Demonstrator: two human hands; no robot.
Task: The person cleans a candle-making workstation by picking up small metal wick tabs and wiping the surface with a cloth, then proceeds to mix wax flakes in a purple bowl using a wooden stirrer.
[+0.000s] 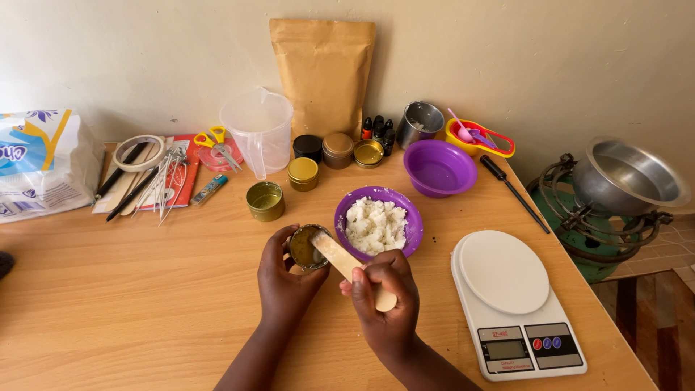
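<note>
While our left hand (pixel 284 279) grips the tin (pixel 308 247) tilted above the table (pixel 145 304), just beside the bowl (pixel 413 228), our right hand (pixel 387 297) pinches the stick (pixel 340 259). We judge the tin light, rigid and slippery; hold its sidewall.

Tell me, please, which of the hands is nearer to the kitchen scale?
Right. The right hand holds a wooden stick just left of the kitchen scale; the left hand is farther left, holding a small tin.
</note>
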